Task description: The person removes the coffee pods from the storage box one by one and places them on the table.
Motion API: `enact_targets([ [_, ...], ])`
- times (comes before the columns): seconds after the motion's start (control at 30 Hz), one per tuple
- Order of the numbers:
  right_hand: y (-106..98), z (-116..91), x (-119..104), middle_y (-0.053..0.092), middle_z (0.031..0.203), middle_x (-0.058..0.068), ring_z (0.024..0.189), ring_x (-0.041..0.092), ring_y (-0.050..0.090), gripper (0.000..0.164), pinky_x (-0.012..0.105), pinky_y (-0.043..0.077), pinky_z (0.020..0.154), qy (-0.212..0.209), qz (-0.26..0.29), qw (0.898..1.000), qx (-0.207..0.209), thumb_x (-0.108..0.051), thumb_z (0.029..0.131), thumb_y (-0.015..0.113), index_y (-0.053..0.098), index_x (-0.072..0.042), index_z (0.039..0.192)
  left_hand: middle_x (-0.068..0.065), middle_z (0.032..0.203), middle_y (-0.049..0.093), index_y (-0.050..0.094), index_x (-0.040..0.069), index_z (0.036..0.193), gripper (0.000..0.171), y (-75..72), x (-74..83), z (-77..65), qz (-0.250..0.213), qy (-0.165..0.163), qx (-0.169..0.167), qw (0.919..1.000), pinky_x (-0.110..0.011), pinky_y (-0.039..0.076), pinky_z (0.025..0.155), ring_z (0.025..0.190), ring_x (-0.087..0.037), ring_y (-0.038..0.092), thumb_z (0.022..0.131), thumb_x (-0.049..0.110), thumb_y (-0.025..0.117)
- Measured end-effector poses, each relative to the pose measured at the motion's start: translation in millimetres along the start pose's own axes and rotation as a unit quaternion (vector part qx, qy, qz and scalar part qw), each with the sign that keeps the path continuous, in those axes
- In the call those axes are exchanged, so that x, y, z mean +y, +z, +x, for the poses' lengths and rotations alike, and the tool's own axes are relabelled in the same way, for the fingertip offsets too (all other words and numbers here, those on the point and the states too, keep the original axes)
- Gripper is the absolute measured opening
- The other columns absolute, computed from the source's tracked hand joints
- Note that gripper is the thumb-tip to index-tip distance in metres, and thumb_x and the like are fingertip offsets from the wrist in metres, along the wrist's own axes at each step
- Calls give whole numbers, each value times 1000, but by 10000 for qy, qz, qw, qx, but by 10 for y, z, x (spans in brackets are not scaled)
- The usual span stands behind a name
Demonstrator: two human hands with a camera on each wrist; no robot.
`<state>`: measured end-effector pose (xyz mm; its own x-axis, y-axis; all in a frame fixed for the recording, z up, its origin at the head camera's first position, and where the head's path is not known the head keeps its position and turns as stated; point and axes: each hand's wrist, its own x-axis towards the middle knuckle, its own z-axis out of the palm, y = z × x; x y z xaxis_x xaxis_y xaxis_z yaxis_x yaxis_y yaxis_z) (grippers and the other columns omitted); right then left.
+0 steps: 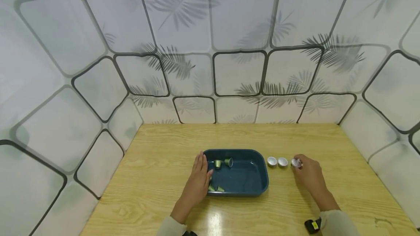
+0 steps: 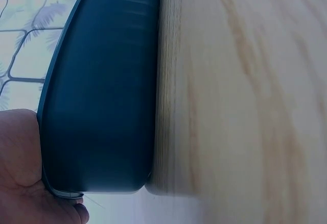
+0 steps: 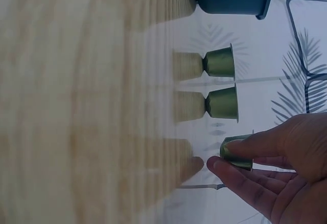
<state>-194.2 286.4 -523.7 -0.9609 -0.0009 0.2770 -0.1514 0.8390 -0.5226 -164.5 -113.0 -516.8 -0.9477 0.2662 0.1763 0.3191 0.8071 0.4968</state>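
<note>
My right hand (image 1: pixel 310 175) pinches a green coffee capsule (image 3: pixel 239 151) between thumb and fingers, its silvery top (image 1: pixel 296 162) facing up, just over the table. To its left, two more capsules stand in a row on the wood, one nearer (image 1: pixel 282 162) and one beside the tray (image 1: pixel 271 161). My left hand (image 1: pixel 197 183) rests along the left end of a dark blue-green tray (image 1: pixel 236 194), fingers straight, thumb over the rim. Inside the tray, several green capsules lie near the left side, one upside down (image 1: pixel 218 164) and one on its side (image 1: pixel 229 162). My left hand partly hides others.
The wooden table (image 1: pixel 157 148) runs back to a patterned wall covering (image 1: pixel 236 108), which also encloses both sides. A dark strap device (image 1: pixel 312 225) sits at my right wrist.
</note>
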Motion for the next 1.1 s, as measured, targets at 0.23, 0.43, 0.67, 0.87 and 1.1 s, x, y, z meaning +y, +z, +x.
enact_targets([
  [0.23,41,70,69,69,104,33,92,48,68,29,57,55,73,59,-108,9999,-91,3,86,75,65,13,112,-22,167,5,19,-11,157,62,0,-2,-7,42,25,-20,10000,-52,22,120,155,-37,4,112,26,40],
  [0.43,67,90,65,68,104,33,94,49,67,28,59,55,76,29,-113,9999,-78,5,85,74,65,13,111,-22,167,5,19,-10,157,62,2,-7,-8,96,38,6,9999,-51,23,120,155,-36,4,112,26,41],
  [0.67,78,114,64,68,104,32,91,47,68,30,57,55,74,68,-167,9996,-225,2,87,73,64,13,114,-22,167,6,19,-11,157,62,-4,0,-4,56,41,29,10000,-51,24,120,155,-36,5,112,27,41],
  [0.87,71,114,63,69,101,31,86,44,68,32,55,55,70,46,-106,9996,-269,1,88,73,63,13,115,-22,167,6,20,-10,157,62,-2,1,0,86,5,28,10000,-51,24,120,155,-36,5,112,27,41],
  [1.1,73,128,85,70,97,28,83,39,68,36,53,55,70,100,-140,9992,-364,3,86,75,62,14,117,-23,167,8,20,-10,157,62,-3,-4,-2,85,11,32,10000,-51,24,120,155,-36,5,112,27,41],
])
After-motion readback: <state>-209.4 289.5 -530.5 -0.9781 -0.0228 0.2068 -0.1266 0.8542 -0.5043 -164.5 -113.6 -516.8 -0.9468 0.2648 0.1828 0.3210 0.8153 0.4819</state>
